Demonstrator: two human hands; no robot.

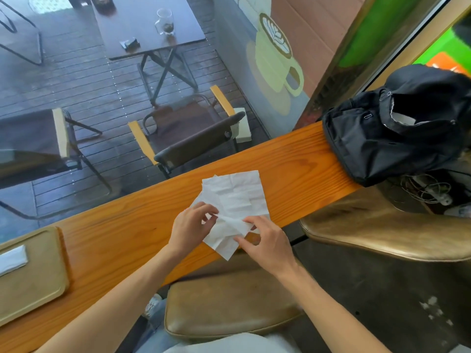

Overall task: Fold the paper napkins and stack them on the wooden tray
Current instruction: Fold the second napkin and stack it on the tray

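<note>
A loose pile of white paper napkins lies unfolded on the orange wooden counter. The nearest napkin hangs over the counter's front edge, crumpled in the middle. My left hand pinches its left part between thumb and fingers. My right hand pinches its right part from the other side. A wooden tray sits at the far left of the counter, and one folded napkin rests on it.
A black bag lies on the right end of the counter. Brown padded stools stand below and to the right. Beyond the window are a chair, a dark table and a glass jug.
</note>
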